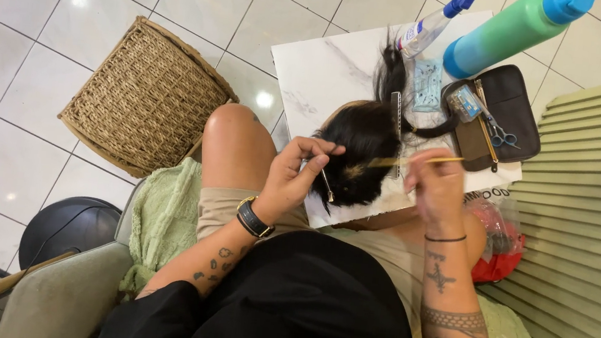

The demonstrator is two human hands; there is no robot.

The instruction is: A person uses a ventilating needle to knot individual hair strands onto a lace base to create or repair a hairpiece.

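Observation:
A black hairpiece (361,150) lies on a white marble-patterned board (320,72) resting on my lap. My left hand (292,176) pinches a thin metal needle-like tool (326,183) at the hairpiece's left edge. My right hand (435,189) holds a slim yellow stick-like tool (431,160) pointing left into the hair, near a metal clip (396,123) standing in the strands. I wear a black watch on the left wrist and a black band on the right.
On the board's far end sit a spray bottle (429,26), a green-and-blue bottle (512,31) and a dark open pouch (502,117) with scissors. A wicker basket (145,96) stands on the tiled floor at left. A green towel (165,217), red-filled plastic bag (498,243) and ribbed green wall (599,228) surround me.

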